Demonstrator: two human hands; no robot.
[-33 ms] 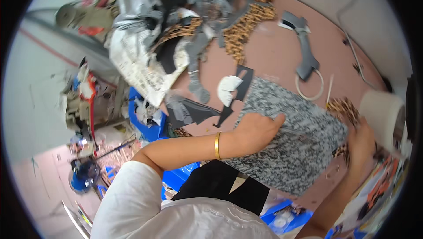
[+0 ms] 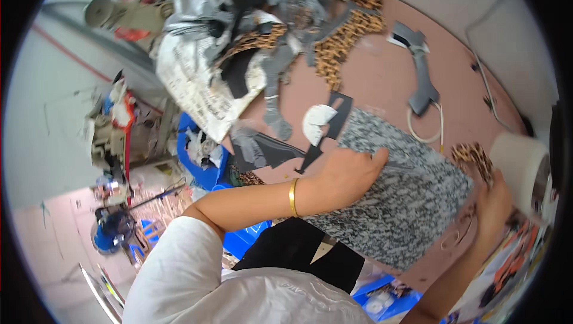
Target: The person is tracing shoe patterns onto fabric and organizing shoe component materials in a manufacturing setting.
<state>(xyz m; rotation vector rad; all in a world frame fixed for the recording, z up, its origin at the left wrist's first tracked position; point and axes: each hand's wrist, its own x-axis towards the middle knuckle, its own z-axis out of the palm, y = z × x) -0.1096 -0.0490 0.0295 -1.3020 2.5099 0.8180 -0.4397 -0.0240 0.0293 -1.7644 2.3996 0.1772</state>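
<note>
A slab with a black, white and grey speckled top lies on the pink table in front of me. My left hand, a gold bangle at its wrist, rests over the slab's left part with curled fingers. Whatever those fingers may hold is hidden. Beyond the slab's right edge, my right hand has its fingers closed on a leopard-print piece, whose far end sticks out past them. A cream ring lies just beyond the slab, against a dark grey cut piece.
Black cut pieces and a white disc-like piece lie left of the slab. Farther off are another leopard-print piece and a printed white bag. A cream cylinder stands at right; a blue bin is below the table's left edge.
The view has shifted slightly, moving the table things a little right and down in the picture. The leopard-print piece in my right hand has turned slightly. My left hand stays on the slab.
</note>
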